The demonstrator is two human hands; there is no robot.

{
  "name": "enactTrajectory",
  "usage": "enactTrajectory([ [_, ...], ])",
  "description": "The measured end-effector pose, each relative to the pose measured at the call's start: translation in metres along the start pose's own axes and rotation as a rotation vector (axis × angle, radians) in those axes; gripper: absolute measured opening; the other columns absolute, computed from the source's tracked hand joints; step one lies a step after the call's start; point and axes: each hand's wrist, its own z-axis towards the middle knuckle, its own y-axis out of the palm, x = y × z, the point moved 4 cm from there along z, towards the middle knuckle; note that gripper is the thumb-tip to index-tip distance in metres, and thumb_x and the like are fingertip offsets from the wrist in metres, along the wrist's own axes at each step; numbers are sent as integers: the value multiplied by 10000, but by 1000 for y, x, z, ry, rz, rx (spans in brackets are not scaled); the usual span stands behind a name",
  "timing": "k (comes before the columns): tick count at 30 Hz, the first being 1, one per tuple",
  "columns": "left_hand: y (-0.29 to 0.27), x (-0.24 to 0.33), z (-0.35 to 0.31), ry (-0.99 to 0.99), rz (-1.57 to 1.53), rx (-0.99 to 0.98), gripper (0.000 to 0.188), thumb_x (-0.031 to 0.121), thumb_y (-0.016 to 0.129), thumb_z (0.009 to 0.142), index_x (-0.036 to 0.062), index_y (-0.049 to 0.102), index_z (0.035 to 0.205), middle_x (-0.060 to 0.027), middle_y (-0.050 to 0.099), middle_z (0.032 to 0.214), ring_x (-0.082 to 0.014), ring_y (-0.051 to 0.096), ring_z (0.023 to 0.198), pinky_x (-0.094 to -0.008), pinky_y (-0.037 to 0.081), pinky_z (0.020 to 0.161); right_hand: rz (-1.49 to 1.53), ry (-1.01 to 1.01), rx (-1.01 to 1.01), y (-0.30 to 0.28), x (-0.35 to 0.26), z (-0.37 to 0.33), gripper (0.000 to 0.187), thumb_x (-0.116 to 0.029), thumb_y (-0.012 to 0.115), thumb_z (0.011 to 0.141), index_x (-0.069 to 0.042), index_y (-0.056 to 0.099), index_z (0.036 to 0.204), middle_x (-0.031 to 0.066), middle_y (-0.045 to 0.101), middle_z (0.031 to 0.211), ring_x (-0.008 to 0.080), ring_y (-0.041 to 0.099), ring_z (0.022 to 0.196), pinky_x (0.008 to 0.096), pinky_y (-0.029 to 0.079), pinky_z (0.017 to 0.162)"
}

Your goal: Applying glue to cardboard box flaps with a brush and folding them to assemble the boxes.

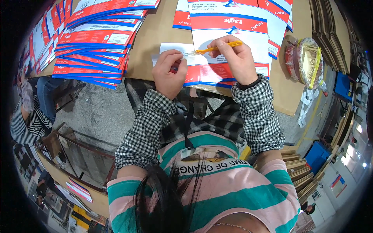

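Note:
A flat printed carton [229, 46], white with red and blue bands, lies before me at the table's near edge. My right hand [236, 57] pinches a small yellow-handled brush [213, 49], held low and level over the carton. Its pale tip is near a white flap [169, 48] at the carton's left side. My left hand [169, 73] rests at that flap with its fingers curled in toward the thumb. Something red and blue shows between those fingers, but what they grip is mostly hidden.
Stacked printed cartons [93, 42] cover the table's left; more cartons [276, 23] lie at the far right. A round tub [307, 62] wrapped in film and yellow tape stands on the right. Brown cardboard sheets [328, 31] are beyond it. Another person [31, 120] sits at left.

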Motion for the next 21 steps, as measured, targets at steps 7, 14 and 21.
enactTrajectory([
  [7, 1, -3, 0, 4, 15, -4, 116, 2, 616, 717, -32, 587, 824, -98, 584, 901, -154, 601, 677, -245, 497, 602, -34, -13, 2, -2, 0, 0, 219, -166, 471, 895, 30, 567, 897, 92, 615, 853, 129, 579, 768, 246, 475, 724],
  [14, 1, -2, -1, 3, 0, -4, 113, -3, 612, 720, -34, 587, 826, -98, 584, 901, -151, 600, 674, -240, 497, 597, -70, 13, -7, 0, 1, -1, 215, -163, 470, 896, 28, 566, 885, 88, 616, 849, 128, 577, 765, 245, 478, 722],
  [21, 1, -1, -1, -9, 6, -14, 113, 4, 616, 729, -33, 587, 831, -94, 585, 907, -139, 598, 662, -236, 499, 582, -41, -6, 0, -1, 1, -2, 218, -167, 475, 893, 30, 569, 881, 86, 614, 843, 126, 572, 752, 246, 479, 711],
])
